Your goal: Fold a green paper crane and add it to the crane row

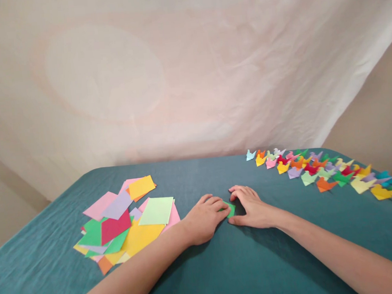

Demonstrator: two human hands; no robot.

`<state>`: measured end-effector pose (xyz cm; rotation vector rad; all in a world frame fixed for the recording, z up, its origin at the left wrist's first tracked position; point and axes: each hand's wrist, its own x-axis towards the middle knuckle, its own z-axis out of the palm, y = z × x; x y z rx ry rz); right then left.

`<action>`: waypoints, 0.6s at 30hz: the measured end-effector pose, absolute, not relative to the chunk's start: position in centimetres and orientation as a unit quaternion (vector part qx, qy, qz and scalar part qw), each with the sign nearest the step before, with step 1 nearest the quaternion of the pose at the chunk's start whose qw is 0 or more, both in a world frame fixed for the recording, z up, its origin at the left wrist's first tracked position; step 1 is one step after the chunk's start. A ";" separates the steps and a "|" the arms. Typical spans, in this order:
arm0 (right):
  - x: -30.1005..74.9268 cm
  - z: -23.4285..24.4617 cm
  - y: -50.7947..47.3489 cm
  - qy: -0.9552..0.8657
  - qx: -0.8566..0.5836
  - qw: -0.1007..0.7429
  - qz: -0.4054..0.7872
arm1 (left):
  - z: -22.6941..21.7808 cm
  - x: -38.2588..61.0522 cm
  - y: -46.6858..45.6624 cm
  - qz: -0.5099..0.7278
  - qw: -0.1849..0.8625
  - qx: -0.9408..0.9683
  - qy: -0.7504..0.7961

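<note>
A small green folded paper point(230, 208) lies on the teal tablecloth point(247, 261) at the middle of the table. My left hand point(204, 218) rests on its left side, fingers curled down and pressing on it. My right hand point(251, 207) covers its right side, fingers bent and pressing the paper against the cloth. Most of the green paper is hidden under the two hands.
A loose pile of coloured paper squares point(127, 219) lies to the left of my hands. Several folded paper figures point(325, 170) in many colours stand in rows at the right, running toward the table's right edge. A pale cloth point(183, 75) hangs behind.
</note>
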<state>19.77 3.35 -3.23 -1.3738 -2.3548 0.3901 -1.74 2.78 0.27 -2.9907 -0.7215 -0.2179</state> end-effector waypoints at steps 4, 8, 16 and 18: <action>20.1 -2.9 3.4 -0.840 -0.484 0.186 0.158 | 0.3 -1.6 2.6 -0.065 0.052 -0.968 -0.238; 21.2 -1.3 3.0 -0.858 -0.454 0.144 0.192 | 0.3 -1.5 2.4 -0.066 0.069 -0.966 -0.240; 21.6 0.5 0.3 -0.889 -0.422 0.107 0.143 | 0.3 -1.4 2.2 -0.070 0.075 -0.964 -0.246; 21.1 0.0 0.0 -0.893 -0.421 0.105 0.120 | 0.3 -1.4 2.2 -0.069 0.076 -0.963 -0.248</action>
